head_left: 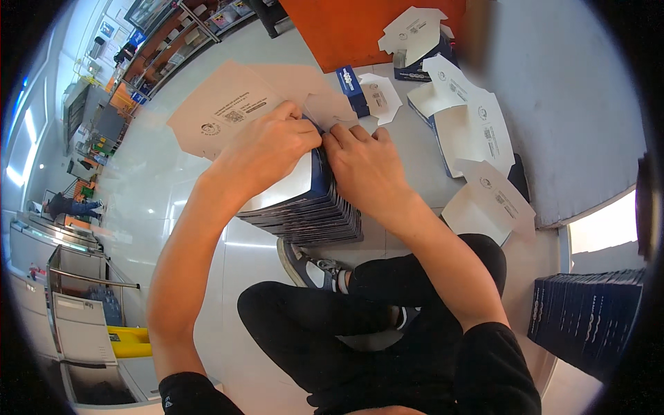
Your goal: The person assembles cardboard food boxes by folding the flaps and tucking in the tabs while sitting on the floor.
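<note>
Above a tall pile of flat cardboard sheets, navy outside, I work on a cardboard box with a pale inside and navy side. Its wide lid flap stands up on the far side, printed on its pale face. My left hand is closed at the box's far right corner, its fingertips partly hidden. Close beside it, my right hand has curled fingers pinching the small side flap at the same corner. The exact fold between the hands is covered by my fingers.
Several part-folded boxes lie to the right, and a small navy box stands beyond my hands. An orange panel rises behind. Another navy cardboard stack sits at the lower right. My crossed legs are close below the pile.
</note>
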The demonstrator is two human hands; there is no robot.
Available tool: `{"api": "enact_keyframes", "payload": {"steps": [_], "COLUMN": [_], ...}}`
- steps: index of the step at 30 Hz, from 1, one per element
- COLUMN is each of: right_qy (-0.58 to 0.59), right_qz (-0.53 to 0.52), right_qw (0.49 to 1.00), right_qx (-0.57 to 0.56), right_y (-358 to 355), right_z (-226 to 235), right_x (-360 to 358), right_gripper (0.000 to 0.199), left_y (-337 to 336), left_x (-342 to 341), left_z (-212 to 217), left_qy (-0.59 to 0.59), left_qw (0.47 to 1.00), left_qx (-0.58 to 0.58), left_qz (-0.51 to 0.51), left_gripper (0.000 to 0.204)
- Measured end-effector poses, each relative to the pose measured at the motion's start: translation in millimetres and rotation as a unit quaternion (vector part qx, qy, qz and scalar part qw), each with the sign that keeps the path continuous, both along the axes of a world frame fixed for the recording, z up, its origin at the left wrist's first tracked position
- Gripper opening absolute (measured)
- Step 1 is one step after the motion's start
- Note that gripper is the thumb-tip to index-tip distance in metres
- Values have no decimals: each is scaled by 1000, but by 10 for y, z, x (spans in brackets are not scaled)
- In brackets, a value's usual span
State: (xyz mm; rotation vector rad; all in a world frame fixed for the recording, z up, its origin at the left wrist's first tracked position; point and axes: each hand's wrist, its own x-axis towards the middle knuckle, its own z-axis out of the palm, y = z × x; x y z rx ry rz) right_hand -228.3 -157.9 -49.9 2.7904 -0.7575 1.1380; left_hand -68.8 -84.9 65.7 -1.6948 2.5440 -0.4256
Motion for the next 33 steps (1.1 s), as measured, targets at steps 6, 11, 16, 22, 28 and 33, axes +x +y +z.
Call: {"api": "enact_keyframes", "payload": {"steps": [6,11,16,22,28,33], "right_qy": [-15,-7,-120,-180,-196,-186], "right_qz": [-23,-33,143,201,171,150], "right_qw": [1000,998,935,821,919,927], "right_qx": [3,59,303,503,298,288], "right_y": [21,91,-172,-218,-6,-22], "right_z": [-57,-53,-13,51,20,0], "right_x": [56,92,-38,-142,-23,8], "right_gripper": [9,15,37,38,37,37], "left_y": [-59,-111,-192,-130,465,678], "left_x": [-35,-10,41,23,207,415], "left_z": [11,-2,-196,-235,-75,-50], "left_qy": [-4,-2,-12,119,218,200], "left_qw": [1000,999,996,989,945,838], "left_qx": [19,48,82,81,-94,-26], "left_qz": [1,0,15,36,226,507], "left_gripper": [17,17,13,26,31,39]}}
